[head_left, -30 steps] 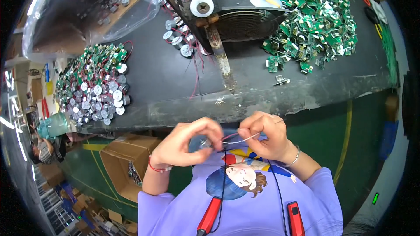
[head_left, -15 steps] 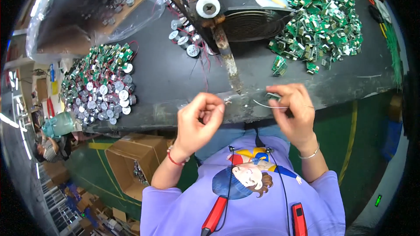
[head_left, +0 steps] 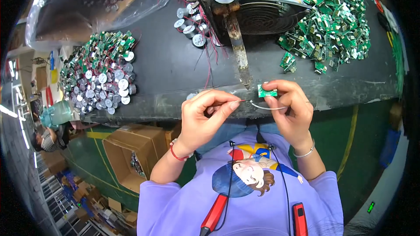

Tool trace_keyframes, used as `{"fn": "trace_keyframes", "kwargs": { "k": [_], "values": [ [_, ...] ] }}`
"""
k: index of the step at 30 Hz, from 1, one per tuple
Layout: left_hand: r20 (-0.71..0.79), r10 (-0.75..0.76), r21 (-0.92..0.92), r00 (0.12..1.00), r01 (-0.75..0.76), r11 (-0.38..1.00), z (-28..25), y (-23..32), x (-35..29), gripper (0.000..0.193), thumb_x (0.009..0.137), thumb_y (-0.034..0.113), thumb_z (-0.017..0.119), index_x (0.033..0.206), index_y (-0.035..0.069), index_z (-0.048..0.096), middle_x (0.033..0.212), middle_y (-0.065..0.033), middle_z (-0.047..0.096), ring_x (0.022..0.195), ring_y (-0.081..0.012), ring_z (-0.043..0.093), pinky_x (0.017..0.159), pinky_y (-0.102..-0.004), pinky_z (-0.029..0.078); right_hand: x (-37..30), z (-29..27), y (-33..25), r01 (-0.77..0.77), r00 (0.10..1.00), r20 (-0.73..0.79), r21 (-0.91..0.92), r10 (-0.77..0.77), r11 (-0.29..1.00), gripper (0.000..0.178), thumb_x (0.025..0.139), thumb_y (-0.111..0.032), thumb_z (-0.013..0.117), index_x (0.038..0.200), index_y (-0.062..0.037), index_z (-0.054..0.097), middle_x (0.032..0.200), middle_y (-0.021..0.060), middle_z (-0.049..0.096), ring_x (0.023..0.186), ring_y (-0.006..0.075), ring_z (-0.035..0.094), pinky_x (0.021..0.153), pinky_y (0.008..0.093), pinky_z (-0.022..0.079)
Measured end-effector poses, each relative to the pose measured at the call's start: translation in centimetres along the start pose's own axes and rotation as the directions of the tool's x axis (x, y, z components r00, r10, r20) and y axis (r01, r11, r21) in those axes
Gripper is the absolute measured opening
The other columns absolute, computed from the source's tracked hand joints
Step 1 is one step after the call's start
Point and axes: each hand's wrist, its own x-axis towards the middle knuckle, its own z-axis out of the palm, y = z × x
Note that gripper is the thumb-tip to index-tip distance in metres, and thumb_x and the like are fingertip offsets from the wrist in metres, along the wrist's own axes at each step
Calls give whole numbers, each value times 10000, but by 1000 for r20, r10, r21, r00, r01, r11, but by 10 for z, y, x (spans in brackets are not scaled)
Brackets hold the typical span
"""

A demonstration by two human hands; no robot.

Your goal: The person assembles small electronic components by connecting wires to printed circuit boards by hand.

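Observation:
My left hand point(head_left: 203, 116) pinches a thin red wire point(head_left: 243, 101) between thumb and forefinger, its end pointing right. A round grey part point(head_left: 191, 96) peeks out behind that hand, mostly hidden. In my right hand point(head_left: 292, 111) a small green circuit board point(head_left: 266, 91) is held by thumb and forefinger. A curved strand of pale solder wire point(head_left: 261, 107) also runs out of this hand toward the red wire's end. Between and just beyond both hands, a soldering iron point(head_left: 239, 48) slants down from its mount, its tip above the table edge, close to the board.
A heap of green circuit boards point(head_left: 334, 22) lies at the far right. On the left are wired motors with boards point(head_left: 103, 78); more motors point(head_left: 190, 30) lie beside a black round fan point(head_left: 267, 17). A cardboard box point(head_left: 131, 157) stands below the table. Another person point(head_left: 48, 140) is far left.
My left hand has come forward with a red wire now showing in its pinch. My right hand has turned the circuit board face up toward the iron's tip. The view has shifted slightly.

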Motion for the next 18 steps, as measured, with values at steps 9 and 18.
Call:
{"fn": "trace_keyframes", "kwargs": {
  "k": [9,18],
  "values": [
    [64,99,236,993,-112,965,6,9,1,104,846,26,638,940,-9,664,755,-66,684,662,-71,633,533,-216,467,-5,2,-5,6,1000,-20,165,-3,986,226,722,52,687,680,-36,483,974,176,650,804,214,627,648,269,493],
    [44,-138,-69,989,141,988,6,15,6,61,838,24,646,887,-2,621,681,38,584,550,16,401,477,-158,295,-2,-1,-10,-21,1000,23,216,16,976,73,762,-3,586,736,-3,518,970,209,644,886,272,630,792,340,504]
  ]
}}
